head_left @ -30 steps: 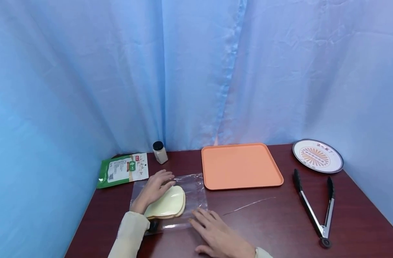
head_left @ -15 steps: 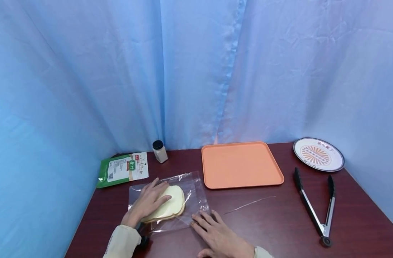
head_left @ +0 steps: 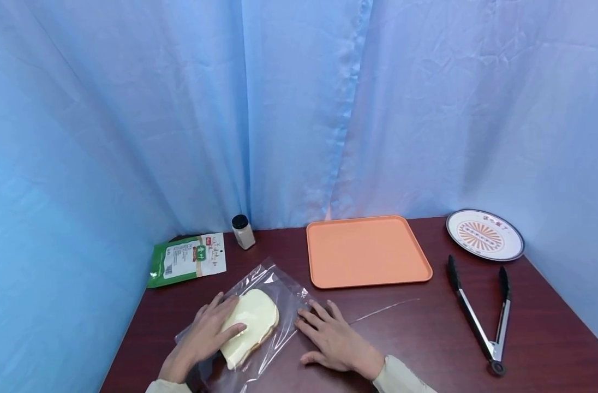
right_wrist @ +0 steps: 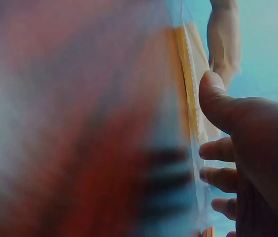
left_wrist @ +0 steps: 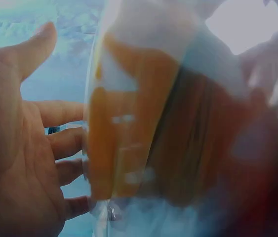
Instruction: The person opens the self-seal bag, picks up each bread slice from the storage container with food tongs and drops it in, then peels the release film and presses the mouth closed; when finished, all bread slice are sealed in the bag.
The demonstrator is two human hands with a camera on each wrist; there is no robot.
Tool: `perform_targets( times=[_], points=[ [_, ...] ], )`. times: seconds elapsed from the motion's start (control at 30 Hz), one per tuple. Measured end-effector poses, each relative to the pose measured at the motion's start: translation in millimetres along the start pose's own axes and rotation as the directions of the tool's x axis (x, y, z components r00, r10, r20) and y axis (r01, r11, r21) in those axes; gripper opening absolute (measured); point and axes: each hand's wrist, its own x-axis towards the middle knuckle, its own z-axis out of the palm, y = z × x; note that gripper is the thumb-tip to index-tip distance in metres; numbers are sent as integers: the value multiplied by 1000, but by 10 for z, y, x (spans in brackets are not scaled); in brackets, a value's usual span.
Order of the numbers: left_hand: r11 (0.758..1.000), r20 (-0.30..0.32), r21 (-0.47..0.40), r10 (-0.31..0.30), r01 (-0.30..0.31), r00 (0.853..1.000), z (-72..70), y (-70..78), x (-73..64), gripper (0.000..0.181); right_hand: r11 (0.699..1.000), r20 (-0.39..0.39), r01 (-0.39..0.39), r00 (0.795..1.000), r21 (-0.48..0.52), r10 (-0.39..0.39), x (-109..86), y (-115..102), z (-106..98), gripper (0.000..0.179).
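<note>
A clear plastic bag (head_left: pixel 283 297) lies slanted on the table with pale toast-shaped bread slices (head_left: pixel 255 316) inside. My left hand (head_left: pixel 201 335) rests on the bag's left side, its fingers extended and the thumb lying over the bread. At the bag's right edge, my right hand (head_left: pixel 335 338) lies with fingers spread and fingertips touching the plastic. In the left wrist view the straight fingers of the left hand (left_wrist: pixel 30 148) meet the bag's shiny film (left_wrist: pixel 178 123). The right wrist view has the right hand (right_wrist: pixel 262 153) beside the film, much of it blurred.
Behind the bag stand a green-and-white packet (head_left: pixel 187 259) and a black-capped jar (head_left: pixel 243 232). An orange tray (head_left: pixel 370 252) sits at the back centre. To the right are a plate (head_left: pixel 484 236) and black-tipped tongs (head_left: pixel 476 327). A thin thread-like strip (head_left: pixel 384 310) lies mid-table.
The bag and bread have turned counterclockwise. My left hand has moved toward me and to the left with them, while my right hand has shifted slightly right and away from me.
</note>
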Motion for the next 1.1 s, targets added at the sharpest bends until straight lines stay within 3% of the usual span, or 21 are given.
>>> perform_targets(
  times=[0.3,0.43,0.53,0.67,0.93,1.1],
  points=[
    [1000,-9,7,-22,22,1000,48,100,-309,77,999,-26,-27,999,24,28,179,139,56,64],
    [997,32,-1,-79,79,996,98,149,-406,85,999,-25,-38,999,31,39,253,161,59,63],
    [990,85,-35,-133,136,988,149,184,-469,90,998,-15,-54,998,25,54,311,171,57,63],
    [981,108,-48,-182,188,977,235,243,-551,96,997,-1,-83,997,9,83,382,181,37,63],
    [955,138,-49,-284,293,949,335,342,-629,103,989,37,-148,988,-20,148,441,196,2,66],
    [963,79,-12,-266,268,961,212,312,-601,102,984,-17,-179,984,16,180,419,177,-42,64]
  ],
)
